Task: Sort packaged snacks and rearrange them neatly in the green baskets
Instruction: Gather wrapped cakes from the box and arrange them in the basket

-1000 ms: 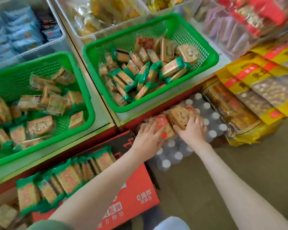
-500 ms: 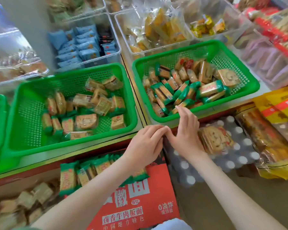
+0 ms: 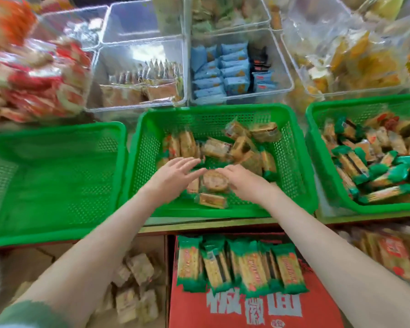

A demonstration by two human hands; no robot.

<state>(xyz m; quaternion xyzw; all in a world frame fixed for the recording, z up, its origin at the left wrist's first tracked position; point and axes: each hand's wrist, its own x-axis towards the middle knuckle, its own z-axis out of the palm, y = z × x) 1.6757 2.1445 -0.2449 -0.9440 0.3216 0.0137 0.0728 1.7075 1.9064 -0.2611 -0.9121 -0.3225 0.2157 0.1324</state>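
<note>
Both my hands reach into the middle green basket point(image 3: 223, 210), which holds several clear-wrapped snack packets. My left hand point(image 3: 173, 174) has its fingers spread, just left of a round cookie packet point(image 3: 214, 181). My right hand point(image 3: 242, 179) lies at that packet's right edge, fingers touching it; whether it grips it I cannot tell. A rectangular packet point(image 3: 211, 200) lies in front of the round one. The left green basket point(image 3: 57, 233) is empty. The right green basket point(image 3: 365, 207) holds several green-ended snack bars.
Clear bins behind the baskets hold blue packets point(image 3: 232, 72) and brown packets point(image 3: 147, 84). Red-and-white packs point(image 3: 33, 79) pile at far left. Below the shelf edge, green-wrapped bars point(image 3: 242, 266) lie on a red carton point(image 3: 256, 308), beside loose packets point(image 3: 133, 285).
The view swung left and up. Both hands rose from below the shelf edge into the middle basket, and the packets there now lie between them.
</note>
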